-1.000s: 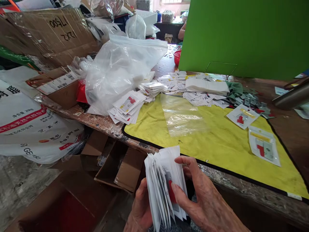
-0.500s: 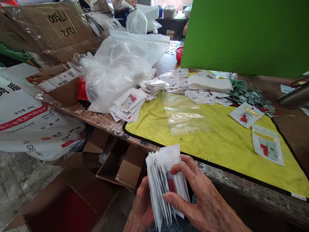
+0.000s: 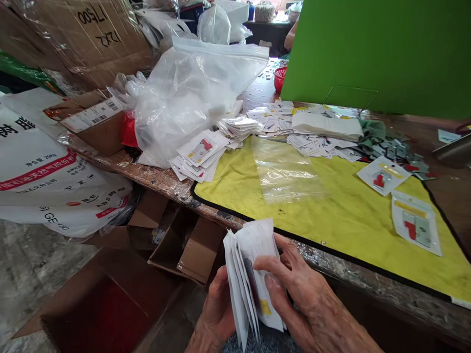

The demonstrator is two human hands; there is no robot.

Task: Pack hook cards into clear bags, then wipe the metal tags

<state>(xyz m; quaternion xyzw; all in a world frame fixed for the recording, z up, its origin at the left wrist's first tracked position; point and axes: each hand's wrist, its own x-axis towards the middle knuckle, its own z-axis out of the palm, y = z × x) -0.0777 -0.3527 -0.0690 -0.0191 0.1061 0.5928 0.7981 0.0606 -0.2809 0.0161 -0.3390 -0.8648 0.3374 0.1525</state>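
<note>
The person's left hand (image 3: 217, 309) grips the outer side of a bundle of white packets (image 3: 253, 279), its thumb against them; the right hand (image 3: 301, 289) has its thumb and 1 finger on their front face. The bundle is in front of the table edge (image 3: 235, 223), near the yellow cloth (image 3: 228, 189), where 2 packets (image 3: 399, 201) lie near its right side.

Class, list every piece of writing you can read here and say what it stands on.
"17500": large carton, upside down.
"12X2": large carton, upside down.
"净含量 25kg": white sack.
"石油天然气股份": sack's red band.
"ABS": white sack.
"GE": white sack, rest unclear.
Too small or blurred: barcode label, printing on packets.
</note>
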